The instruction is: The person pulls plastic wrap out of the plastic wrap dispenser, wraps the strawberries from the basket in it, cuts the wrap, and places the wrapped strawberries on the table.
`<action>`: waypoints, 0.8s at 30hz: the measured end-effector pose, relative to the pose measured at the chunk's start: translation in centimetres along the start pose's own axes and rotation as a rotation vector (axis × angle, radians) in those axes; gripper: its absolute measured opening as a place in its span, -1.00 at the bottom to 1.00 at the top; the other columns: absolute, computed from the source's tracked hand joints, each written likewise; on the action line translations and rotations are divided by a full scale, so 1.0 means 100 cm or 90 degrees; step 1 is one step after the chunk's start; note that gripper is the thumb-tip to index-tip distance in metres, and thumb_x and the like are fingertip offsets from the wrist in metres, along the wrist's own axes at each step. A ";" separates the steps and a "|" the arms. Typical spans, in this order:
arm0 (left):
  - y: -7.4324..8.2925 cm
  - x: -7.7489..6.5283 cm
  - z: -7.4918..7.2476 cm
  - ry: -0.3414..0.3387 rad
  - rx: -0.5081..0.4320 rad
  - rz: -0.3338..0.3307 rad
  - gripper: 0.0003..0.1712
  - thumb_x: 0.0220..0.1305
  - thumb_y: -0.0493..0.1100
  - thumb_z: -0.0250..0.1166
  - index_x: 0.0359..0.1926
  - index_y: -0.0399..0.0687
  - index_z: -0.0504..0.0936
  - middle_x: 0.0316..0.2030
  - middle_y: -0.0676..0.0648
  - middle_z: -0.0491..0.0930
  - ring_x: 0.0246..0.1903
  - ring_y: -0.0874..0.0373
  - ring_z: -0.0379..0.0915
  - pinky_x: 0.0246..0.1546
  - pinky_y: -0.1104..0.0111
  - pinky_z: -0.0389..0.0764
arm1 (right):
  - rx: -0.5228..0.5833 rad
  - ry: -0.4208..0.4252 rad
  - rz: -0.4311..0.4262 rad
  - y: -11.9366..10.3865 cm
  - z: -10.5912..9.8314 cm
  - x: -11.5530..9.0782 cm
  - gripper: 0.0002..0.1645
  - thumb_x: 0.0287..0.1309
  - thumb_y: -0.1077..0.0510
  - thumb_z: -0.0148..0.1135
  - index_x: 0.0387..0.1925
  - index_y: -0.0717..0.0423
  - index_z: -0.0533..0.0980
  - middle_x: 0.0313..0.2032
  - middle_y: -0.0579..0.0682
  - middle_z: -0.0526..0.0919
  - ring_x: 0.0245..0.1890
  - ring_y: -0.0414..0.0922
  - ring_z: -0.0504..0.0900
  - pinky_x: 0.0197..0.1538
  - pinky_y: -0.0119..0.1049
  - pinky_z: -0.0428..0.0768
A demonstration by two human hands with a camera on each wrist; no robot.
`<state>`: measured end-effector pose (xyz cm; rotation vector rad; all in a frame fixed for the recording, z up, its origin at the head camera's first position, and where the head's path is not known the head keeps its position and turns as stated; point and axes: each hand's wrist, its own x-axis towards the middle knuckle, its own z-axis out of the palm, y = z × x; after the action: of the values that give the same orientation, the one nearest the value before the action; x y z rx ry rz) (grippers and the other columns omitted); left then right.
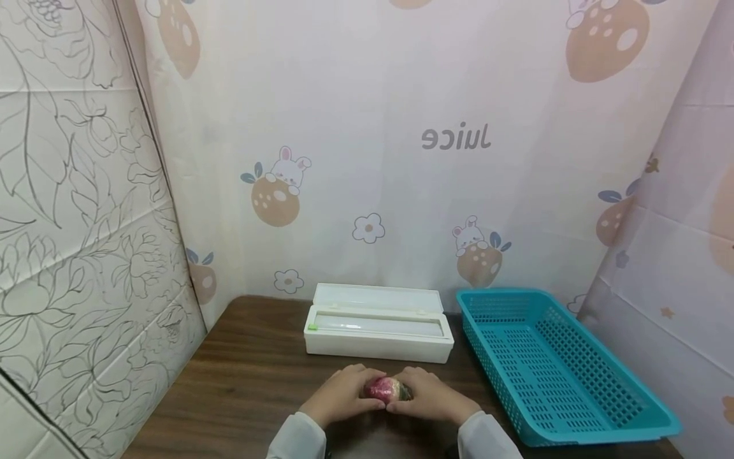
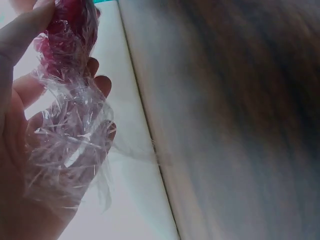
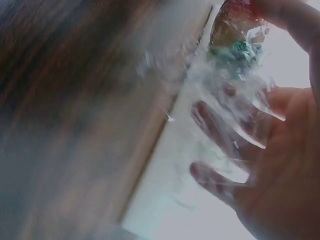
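Note:
Over the table front, my left hand and right hand hold a wrapped pink-red piece, fruit-like, between thumbs and fingers. It is pale toward its right side and green at the right end; its exact kind cannot be told. Clear cling film is gathered round it. In the left wrist view, the film's crumpled tail trails over the left palm. Loose film also fans out past the green end, across the right fingers. Beyond the hands lies a white cling film dispenser, its lid raised.
A turquoise plastic basket stands right of the dispenser, with mesh sides. Dark wood table extends to the left. Printed cloth curtains hang behind and along both sides.

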<state>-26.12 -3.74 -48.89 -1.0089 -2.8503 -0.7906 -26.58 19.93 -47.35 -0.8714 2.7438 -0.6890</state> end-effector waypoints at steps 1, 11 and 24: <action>0.000 0.000 -0.001 -0.001 -0.008 -0.001 -0.38 0.22 0.31 0.35 0.22 0.19 0.60 -0.07 0.16 0.59 -0.10 0.29 0.48 -0.06 0.25 0.56 | -0.015 0.012 -0.008 -0.003 -0.001 -0.002 -0.29 0.11 -0.32 0.37 0.18 -0.03 0.56 -0.02 -0.14 0.61 -0.06 -0.15 0.53 -0.05 -0.05 0.52; 0.004 0.003 -0.011 0.017 -0.052 -0.001 -0.37 0.27 0.32 0.30 0.22 0.10 0.61 -0.20 0.20 0.49 -0.25 0.38 0.39 -0.18 0.39 0.57 | -0.217 0.118 -0.068 -0.025 -0.008 -0.008 -0.13 0.07 -0.11 0.47 0.36 0.10 0.39 0.12 -0.03 0.59 0.12 -0.03 0.52 0.13 0.11 0.46; 0.007 0.000 -0.024 0.122 -0.070 0.036 -0.38 0.32 0.32 0.24 0.24 0.11 0.61 -0.16 0.17 0.53 -0.20 0.34 0.40 -0.16 0.39 0.56 | -0.358 0.240 -0.081 -0.025 -0.007 -0.012 -0.61 0.29 0.06 0.27 0.06 0.18 0.54 -0.09 0.03 0.68 0.00 -0.03 0.60 0.15 0.10 0.48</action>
<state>-26.04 -4.43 -46.51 -0.9618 -2.6311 -0.9912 -24.54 19.12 -45.49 -1.1259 3.3178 -0.0845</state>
